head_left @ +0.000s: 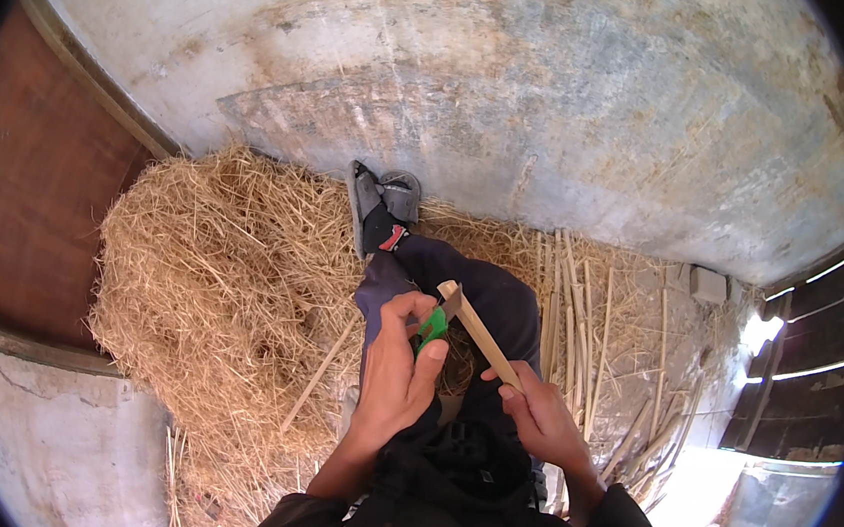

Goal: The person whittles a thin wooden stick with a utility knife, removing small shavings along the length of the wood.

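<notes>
One green-handled knife [432,327] shows in the head view, held by your left hand [398,372]; your right hand [544,415] grips one wood strip [485,341], over your legs [506,283]. Cutting seems the step, with the blade [454,301] at the strip's far end; next calls for a steady hold. Sticks [578,317] by the right edge of the floor [638,323] are too many to count.

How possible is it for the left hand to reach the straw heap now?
Probably yes: the straw heap spreads on that side with no barrier visible, though the left hand is occupied by the green-handled tool.
</notes>
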A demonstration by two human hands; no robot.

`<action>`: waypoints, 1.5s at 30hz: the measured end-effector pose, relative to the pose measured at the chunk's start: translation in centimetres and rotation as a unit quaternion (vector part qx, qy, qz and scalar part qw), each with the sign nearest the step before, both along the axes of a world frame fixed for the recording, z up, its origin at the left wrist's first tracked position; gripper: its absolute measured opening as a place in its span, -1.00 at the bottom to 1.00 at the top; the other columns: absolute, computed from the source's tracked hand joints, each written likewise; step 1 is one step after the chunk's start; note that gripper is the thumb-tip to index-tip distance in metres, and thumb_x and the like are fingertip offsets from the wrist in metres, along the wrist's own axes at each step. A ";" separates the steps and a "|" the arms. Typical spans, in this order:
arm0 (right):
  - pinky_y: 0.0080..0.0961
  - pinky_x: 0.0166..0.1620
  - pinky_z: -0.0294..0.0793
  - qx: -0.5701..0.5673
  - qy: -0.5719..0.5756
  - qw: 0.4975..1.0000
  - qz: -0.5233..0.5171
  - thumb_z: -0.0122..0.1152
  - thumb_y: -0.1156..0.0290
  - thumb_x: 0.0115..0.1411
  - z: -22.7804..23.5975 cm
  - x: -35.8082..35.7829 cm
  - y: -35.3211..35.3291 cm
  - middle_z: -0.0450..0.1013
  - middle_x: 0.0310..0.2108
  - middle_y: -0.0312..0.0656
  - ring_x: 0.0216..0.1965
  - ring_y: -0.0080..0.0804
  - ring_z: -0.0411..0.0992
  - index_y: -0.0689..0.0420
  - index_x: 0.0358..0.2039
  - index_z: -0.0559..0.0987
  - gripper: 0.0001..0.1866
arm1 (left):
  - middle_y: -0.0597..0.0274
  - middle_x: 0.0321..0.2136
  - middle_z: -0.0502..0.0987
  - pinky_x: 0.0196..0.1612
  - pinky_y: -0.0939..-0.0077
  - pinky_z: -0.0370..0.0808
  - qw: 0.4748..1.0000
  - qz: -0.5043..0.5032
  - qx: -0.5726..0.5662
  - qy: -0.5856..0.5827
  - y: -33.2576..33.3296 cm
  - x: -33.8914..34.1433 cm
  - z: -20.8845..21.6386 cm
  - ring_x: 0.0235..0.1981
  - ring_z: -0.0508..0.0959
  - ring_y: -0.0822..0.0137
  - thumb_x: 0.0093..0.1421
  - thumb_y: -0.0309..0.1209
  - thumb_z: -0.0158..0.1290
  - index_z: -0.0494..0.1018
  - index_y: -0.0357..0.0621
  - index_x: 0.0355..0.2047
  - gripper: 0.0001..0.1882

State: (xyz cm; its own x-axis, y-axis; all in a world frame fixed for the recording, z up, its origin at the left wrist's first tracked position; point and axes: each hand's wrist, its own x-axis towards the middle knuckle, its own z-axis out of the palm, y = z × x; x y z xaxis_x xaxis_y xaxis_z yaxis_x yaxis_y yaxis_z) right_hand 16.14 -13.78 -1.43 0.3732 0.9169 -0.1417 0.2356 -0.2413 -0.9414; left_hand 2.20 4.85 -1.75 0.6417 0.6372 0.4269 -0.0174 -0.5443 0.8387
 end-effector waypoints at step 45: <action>-0.18 -0.35 0.44 -0.073 -0.046 0.995 -0.059 0.01 0.36 0.57 -0.3 -0.2 -3.4 0.50 -0.50 -0.02 -0.47 -0.02 0.57 0.09 0.06 0.54 -0.81 | 0.31 -0.43 0.67 -0.46 0.54 0.29 0.986 0.169 -0.014 -0.010 8.0 -2.4 -0.2 -0.47 0.44 0.59 0.40 -0.45 0.25 0.70 -0.34 0.07 -0.70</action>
State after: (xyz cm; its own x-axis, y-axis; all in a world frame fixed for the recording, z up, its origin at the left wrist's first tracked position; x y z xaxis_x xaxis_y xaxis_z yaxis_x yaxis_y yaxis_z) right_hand 15.95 -17.14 -1.75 0.4940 0.8382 -0.2310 0.2810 -0.4054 -0.8699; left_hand -0.16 12.80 -1.98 0.3831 0.8247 0.4161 0.1435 -0.4981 0.8552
